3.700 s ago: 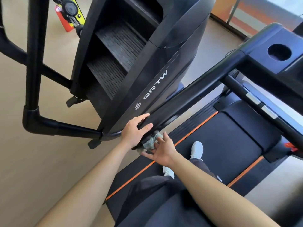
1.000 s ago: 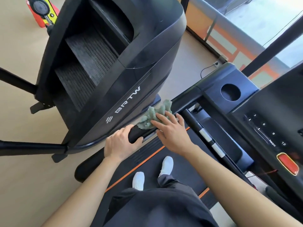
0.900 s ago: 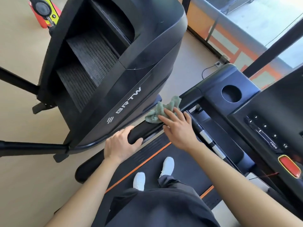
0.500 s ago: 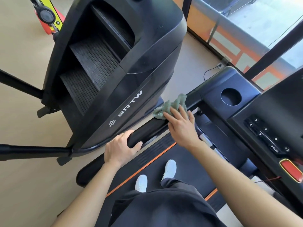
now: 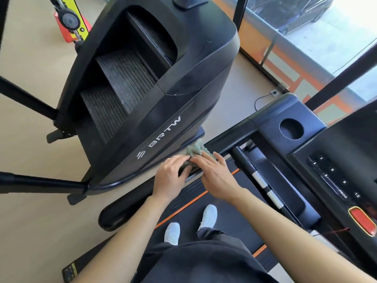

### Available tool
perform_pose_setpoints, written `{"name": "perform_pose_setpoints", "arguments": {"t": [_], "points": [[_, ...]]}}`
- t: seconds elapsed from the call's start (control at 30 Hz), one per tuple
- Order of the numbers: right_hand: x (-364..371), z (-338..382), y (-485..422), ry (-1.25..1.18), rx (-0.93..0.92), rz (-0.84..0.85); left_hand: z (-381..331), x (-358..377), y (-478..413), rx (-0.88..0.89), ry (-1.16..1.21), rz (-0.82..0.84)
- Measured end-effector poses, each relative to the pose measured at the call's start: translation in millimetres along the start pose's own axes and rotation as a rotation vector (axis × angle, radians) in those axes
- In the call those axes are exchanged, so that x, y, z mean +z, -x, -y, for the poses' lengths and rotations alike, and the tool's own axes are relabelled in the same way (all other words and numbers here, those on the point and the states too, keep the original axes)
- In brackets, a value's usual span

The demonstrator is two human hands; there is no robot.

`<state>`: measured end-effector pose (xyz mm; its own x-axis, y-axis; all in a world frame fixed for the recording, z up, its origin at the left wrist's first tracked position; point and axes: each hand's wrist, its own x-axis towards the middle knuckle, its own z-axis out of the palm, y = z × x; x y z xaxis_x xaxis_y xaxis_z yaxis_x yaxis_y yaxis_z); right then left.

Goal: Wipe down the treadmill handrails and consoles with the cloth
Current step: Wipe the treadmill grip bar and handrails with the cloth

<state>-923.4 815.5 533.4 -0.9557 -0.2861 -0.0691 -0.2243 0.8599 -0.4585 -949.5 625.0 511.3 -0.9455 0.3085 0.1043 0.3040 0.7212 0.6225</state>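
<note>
Big picture: pale wood-look floor (image 5: 30, 231) everywhere, and a window wall (image 5: 306, 27) with orange trim along the top right, daylight pouring in. The biggest thing in the room is a black stair climber (image 5: 183, 78) with BRTW printed on its side, parked just beside the treadmill. The person stands on the treadmill belt (image 5: 230, 219), which is black with an orange stripe down its edge, white shoes (image 5: 209, 216) pointing forward. The console (image 5: 336, 160) sits off to the right, dark and glossy, with a round cup holder (image 5: 291, 129) and a red button (image 5: 362, 220).

The left handrail (image 5: 126, 213) runs diagonally between the two machines, matte black. The crumpled grey-green cloth (image 5: 196, 150) sits on it about midway up. The right hand (image 5: 216, 176) lies flat on the cloth, fingers spread and straight, pressing it to the rail. The left hand (image 5: 169, 176) is draped over the rail right next to it, fingertips on the cloth's near edge; can't tell if the thumb is actually pinching the cloth.
</note>
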Motion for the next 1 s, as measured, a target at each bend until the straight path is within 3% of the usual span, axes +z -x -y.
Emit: {"name": "perform_pose_setpoints", "arguments": {"t": [0.33,0.67,1.0], "points": [[13.4,0.1,-1.0,0.164,0.099,-0.191,6.2,2.6,4.2,-0.049,-0.112,-0.057],[75.1,95.4,6.7,0.102,-0.211,-0.166,70.7,-63.2,118.7,-0.184,-0.201,-0.213],[101.9,145.2,-4.5,0.071,-0.417,-0.117,97.8,-101.2,173.4,-0.329,-0.193,-0.249]]}}
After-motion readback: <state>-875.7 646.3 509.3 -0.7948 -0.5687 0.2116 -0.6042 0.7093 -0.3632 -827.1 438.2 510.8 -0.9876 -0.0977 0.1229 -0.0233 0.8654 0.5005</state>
